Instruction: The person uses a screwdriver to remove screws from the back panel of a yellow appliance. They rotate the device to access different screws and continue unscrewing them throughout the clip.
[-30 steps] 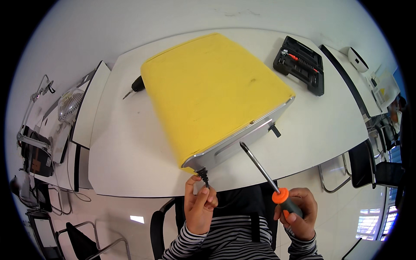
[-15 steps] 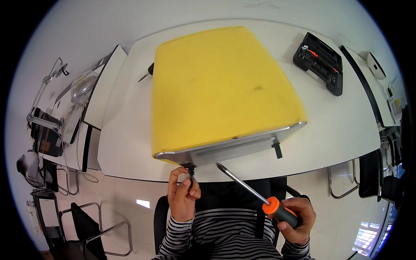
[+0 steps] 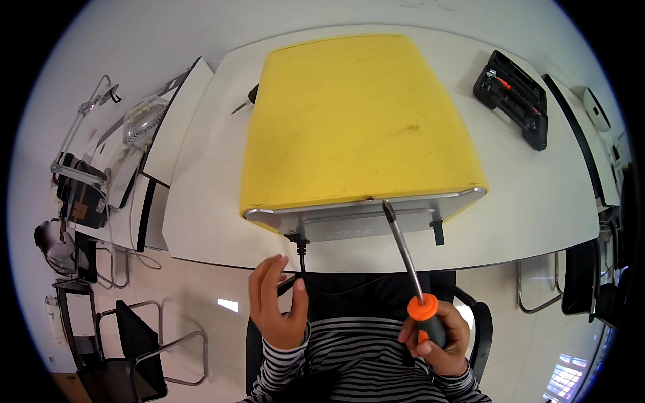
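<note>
Far L, beyond the counter's (image 3: 208, 201) L edge: another person (image 3: 62, 255), small + blurred, cut off by furniture, so can't make out details. Near the counter's far L corner, a black-handled tool (image 3: 252, 95) w/ thin shaft pokes out; most of its handle is hidden behind the yellow box.

L hand (image 3: 279, 305) is just off the near edge, L of middle. Its grip is released: fingers spread, nothing in it. Thumb is right by the black cord (image 3: 302, 265); can't tell if they touch. Cord's plug (image 3: 297, 239) sits at the L end of the box's grey face; cord drops past the near edge, lower run lost vs. the black chair (image 3: 482, 336).

Yellow box (image 3: 363, 121) takes up mid-counter, nearly far edge to near edge, grey face twd the near edge. Its back + underside are hidden.

R hand (image 3: 443, 339), off the near edge R of middle, has its grip clenched round an orange/grey screwdriver (image 3: 422, 309); fingers cover part of the handle. Tip is by the box's top front rim, just R of a small dark screw (image 3: 369, 198); contact unclear. Black tab (image 3: 439, 233) sticks out at the face's R end.

Nr far R corner: open black tool case (image 3: 514, 97), small bits inside too tiny to ID.
</note>
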Demonstrator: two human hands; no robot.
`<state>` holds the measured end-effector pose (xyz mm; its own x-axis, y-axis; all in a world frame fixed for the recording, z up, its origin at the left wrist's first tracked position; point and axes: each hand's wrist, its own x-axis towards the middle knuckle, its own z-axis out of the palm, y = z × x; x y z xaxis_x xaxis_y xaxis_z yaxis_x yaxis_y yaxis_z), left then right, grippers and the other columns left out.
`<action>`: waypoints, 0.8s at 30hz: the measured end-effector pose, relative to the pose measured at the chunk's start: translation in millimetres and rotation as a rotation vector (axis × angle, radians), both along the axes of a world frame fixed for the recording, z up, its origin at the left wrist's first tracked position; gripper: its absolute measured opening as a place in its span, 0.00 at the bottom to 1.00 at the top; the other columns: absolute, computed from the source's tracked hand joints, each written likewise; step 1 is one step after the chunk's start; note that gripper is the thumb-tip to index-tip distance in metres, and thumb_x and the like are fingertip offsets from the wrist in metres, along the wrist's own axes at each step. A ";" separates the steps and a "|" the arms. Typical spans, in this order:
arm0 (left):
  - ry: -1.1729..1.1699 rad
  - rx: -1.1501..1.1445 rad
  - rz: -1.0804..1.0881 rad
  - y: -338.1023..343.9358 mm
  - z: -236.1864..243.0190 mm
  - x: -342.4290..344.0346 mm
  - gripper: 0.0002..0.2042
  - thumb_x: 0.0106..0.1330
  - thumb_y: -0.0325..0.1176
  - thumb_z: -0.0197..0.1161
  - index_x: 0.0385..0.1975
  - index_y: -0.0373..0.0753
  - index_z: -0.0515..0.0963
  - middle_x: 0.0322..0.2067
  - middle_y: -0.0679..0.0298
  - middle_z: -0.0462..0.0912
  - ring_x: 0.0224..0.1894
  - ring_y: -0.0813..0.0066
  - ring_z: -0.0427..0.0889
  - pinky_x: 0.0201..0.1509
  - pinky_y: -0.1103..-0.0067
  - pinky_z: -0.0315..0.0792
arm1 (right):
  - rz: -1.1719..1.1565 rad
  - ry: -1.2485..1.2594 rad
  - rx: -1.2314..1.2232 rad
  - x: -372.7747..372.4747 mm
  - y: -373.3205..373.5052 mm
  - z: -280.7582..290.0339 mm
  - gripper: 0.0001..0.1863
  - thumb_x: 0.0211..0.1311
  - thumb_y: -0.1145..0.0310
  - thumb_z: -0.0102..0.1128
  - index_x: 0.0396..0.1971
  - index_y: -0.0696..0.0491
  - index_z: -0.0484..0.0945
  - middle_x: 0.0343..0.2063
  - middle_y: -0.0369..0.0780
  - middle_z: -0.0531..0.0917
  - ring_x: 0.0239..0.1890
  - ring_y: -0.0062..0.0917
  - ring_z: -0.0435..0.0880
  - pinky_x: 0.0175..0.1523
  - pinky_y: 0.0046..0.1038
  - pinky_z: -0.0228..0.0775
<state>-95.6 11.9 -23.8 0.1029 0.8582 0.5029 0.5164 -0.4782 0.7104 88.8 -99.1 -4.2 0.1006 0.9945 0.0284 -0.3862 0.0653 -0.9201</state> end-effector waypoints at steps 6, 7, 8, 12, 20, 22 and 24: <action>-0.073 -0.185 -0.734 -12.4 24.7 18.9 0.14 0.56 0.34 0.50 0.36 0.29 0.70 0.39 0.50 0.71 0.37 0.63 0.72 0.38 0.77 0.67 | 0.167 0.204 0.053 -14.9 4.8 -5.1 0.22 0.56 0.67 0.47 0.48 0.62 0.55 0.33 0.46 0.72 0.26 0.19 0.71 0.30 0.19 0.64; -0.104 -0.275 -0.867 -12.7 24.1 25.6 0.15 0.56 0.34 0.50 0.38 0.29 0.70 0.41 0.49 0.70 0.39 0.62 0.72 0.39 0.76 0.67 | 0.186 0.260 0.063 -18.7 5.0 -7.0 0.22 0.57 0.67 0.46 0.49 0.61 0.54 0.33 0.45 0.72 0.25 0.18 0.70 0.29 0.19 0.64; -0.122 -0.349 -0.963 -12.7 19.1 28.0 0.18 0.56 0.36 0.50 0.43 0.30 0.67 0.44 0.48 0.68 0.42 0.63 0.71 0.40 0.77 0.68 | 0.221 0.192 0.078 -20.7 4.6 -9.0 0.22 0.59 0.67 0.42 0.50 0.59 0.50 0.33 0.45 0.71 0.24 0.17 0.69 0.28 0.19 0.63; -0.418 -0.840 -1.019 -21.1 15.6 24.3 0.22 0.57 0.36 0.50 0.48 0.28 0.60 0.46 0.46 0.66 0.46 0.61 0.69 0.47 0.74 0.67 | 0.278 0.125 0.140 -25.1 6.6 -15.5 0.20 0.61 0.66 0.36 0.50 0.59 0.51 0.34 0.45 0.70 0.25 0.20 0.70 0.30 0.20 0.63; -0.685 -0.862 -1.088 -19.8 16.7 25.8 0.19 0.55 0.34 0.49 0.42 0.25 0.65 0.40 0.42 0.68 0.44 0.55 0.70 0.47 0.68 0.64 | 0.360 0.241 -0.002 -40.6 4.8 -16.3 0.27 0.59 0.54 0.38 0.49 0.60 0.51 0.32 0.47 0.70 0.30 0.26 0.74 0.30 0.24 0.69; -0.701 -0.837 -1.102 -19.7 17.3 25.3 0.18 0.55 0.34 0.49 0.41 0.25 0.66 0.39 0.42 0.69 0.44 0.55 0.70 0.47 0.68 0.64 | 0.360 0.256 0.017 -43.7 4.8 -15.9 0.28 0.59 0.53 0.38 0.50 0.60 0.50 0.31 0.47 0.70 0.29 0.25 0.74 0.30 0.22 0.68; -0.689 -0.803 -1.123 -19.2 17.5 24.7 0.18 0.55 0.34 0.49 0.40 0.25 0.66 0.38 0.41 0.69 0.43 0.55 0.70 0.46 0.67 0.65 | 0.374 0.268 0.036 -44.6 5.6 -15.7 0.28 0.59 0.53 0.37 0.50 0.60 0.50 0.30 0.46 0.70 0.29 0.25 0.74 0.29 0.22 0.68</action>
<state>-70.9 -7.4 -6.3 0.8088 0.5595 0.1813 -0.3610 0.2290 0.9040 44.3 -93.5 -19.9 -0.2563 0.9629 0.0851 -0.6133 -0.0939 -0.7843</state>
